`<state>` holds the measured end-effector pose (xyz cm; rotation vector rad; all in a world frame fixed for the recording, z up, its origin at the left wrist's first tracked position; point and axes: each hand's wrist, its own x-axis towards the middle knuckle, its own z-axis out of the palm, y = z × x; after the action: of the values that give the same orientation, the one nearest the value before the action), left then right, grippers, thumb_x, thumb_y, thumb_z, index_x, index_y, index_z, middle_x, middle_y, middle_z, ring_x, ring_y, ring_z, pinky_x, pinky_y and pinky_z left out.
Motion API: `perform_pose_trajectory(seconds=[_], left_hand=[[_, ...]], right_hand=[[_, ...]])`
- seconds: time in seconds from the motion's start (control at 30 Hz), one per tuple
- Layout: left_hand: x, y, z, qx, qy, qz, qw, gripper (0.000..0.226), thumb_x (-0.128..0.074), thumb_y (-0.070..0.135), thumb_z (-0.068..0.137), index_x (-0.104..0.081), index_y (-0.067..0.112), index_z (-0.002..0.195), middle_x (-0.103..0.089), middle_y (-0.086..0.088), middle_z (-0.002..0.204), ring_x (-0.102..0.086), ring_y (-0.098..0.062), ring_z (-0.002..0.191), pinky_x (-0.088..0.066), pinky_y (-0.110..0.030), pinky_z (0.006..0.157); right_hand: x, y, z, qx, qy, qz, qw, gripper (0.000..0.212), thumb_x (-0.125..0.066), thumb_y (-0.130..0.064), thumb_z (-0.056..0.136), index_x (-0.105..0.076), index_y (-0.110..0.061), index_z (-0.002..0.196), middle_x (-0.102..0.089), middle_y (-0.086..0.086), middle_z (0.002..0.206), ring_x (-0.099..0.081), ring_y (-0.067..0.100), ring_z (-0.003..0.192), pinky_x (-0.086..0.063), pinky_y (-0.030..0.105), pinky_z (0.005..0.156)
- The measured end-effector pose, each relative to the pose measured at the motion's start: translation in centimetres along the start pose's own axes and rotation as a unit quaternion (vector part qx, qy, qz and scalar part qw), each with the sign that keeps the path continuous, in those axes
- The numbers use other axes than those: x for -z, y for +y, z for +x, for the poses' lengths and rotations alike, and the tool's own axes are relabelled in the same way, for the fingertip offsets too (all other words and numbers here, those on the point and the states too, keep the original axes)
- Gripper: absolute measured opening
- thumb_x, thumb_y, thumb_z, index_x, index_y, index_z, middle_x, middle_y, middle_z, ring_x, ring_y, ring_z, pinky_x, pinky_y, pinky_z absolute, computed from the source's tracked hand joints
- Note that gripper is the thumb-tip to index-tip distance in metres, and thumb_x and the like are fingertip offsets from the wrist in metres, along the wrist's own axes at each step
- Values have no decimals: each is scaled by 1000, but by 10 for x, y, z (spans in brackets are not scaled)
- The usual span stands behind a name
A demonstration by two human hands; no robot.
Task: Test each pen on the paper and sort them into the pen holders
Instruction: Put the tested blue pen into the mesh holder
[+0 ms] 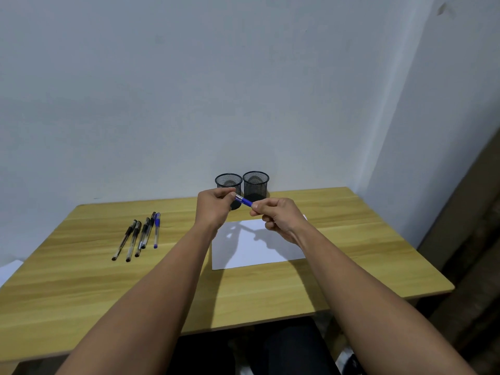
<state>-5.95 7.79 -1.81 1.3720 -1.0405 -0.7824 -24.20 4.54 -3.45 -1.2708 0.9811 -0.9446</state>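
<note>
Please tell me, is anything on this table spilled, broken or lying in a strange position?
Nothing stands out. Both holders stand upright at the wall, the paper lies flat and unmarked, and the spare pens lie in a loose row on the table. Both hands hold a blue pen above the paper.

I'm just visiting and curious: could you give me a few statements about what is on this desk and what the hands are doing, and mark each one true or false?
1. Both hands hold one blue pen between them, above the table. True: the left hand pinches one end and the right hand the other.
2. Two black mesh pen holders stand side by side near the wall. True.
3. The white paper is covered in scribbles. False: no marks show on it.
4. The spare pens lie to the right of the paper. False: they lie to its left.
5. All the spare pens are black. False: one is blue.
</note>
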Motion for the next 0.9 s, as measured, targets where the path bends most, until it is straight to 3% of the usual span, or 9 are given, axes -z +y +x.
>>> perform_pose_trajectory(seconds=[0.13, 0.2, 0.27, 0.33, 0.5, 0.67, 0.8, 0.9], left_hand=[[-12, 19, 34, -68, -74, 86, 991, 32, -63, 20, 98, -69, 19, 129, -75, -3, 110, -67, -13, 96, -56, -40, 96], [-18, 27, 55, -97, -81, 142, 982, 42, -61, 24, 99, -60, 21, 141, -72, 3, 114, -68, -13, 104, -54, -39, 99], [-24, 25, 76, -128, -72, 226, 963, 46, -63, 29, 96, -59, 22, 142, -70, 4, 119, -67, -15, 107, -54, -41, 98], [-32, 14, 97, -156, -65, 334, 927, 51, -66, 39, 92, -58, 26, 141, -67, 4, 128, -64, -18, 113, -51, -44, 100], [-59, -20, 137, -195, -61, 530, 823, 71, -65, 66, 81, -55, 28, 140, -60, 2, 139, -45, -29, 133, -38, -48, 100], [-73, -46, 157, -210, -55, 581, 785, 69, -59, 79, 72, -62, 33, 123, -68, 6, 120, -48, -27, 125, -36, -46, 94], [-80, -51, 164, -230, -43, 596, 768, 67, -50, 83, 70, -66, 34, 113, -71, 8, 107, -51, -25, 120, -35, -46, 90], [-84, -51, 166, -230, -33, 599, 766, 70, -50, 85, 68, -64, 33, 113, -73, 7, 107, -52, -25, 121, -34, -46, 90]], right_hand=[[14, -24, 21, 64, -21, -180, 981, 5, -75, -5, 96, -79, -1, 97, -77, 4, 80, -64, 0, 59, -47, 14, 60], [24, -42, 44, 105, 32, -201, 973, 5, -77, -3, 94, -80, 0, 97, -74, 1, 78, -64, -5, 60, -49, 10, 68], [36, -57, 72, 134, 97, -206, 964, 6, -81, -9, 92, -82, -6, 97, -75, 3, 81, -66, 2, 68, -50, 18, 76], [46, -66, 102, 151, 147, -197, 957, 5, -84, -15, 90, -82, -13, 94, -78, 6, 86, -67, 12, 76, -53, 28, 81], [54, -66, 160, 162, 190, -248, 936, 6, -80, -20, 92, -77, -16, 89, -65, -11, 72, -58, 4, 66, -44, 21, 66], [47, -40, 193, 121, 185, -309, 925, 14, -84, -22, 87, -73, -17, 79, -62, -9, 67, -58, 11, 64, -48, 30, 70], [40, -23, 201, 84, 187, -380, 902, 21, -83, -30, 85, -68, -25, 70, -73, -3, 80, -71, 23, 83, -58, 36, 79], [35, -19, 200, 66, 204, -416, 884, 17, -81, -33, 86, -72, -22, 77, -76, -1, 87, -72, 27, 89, -58, 35, 80]])
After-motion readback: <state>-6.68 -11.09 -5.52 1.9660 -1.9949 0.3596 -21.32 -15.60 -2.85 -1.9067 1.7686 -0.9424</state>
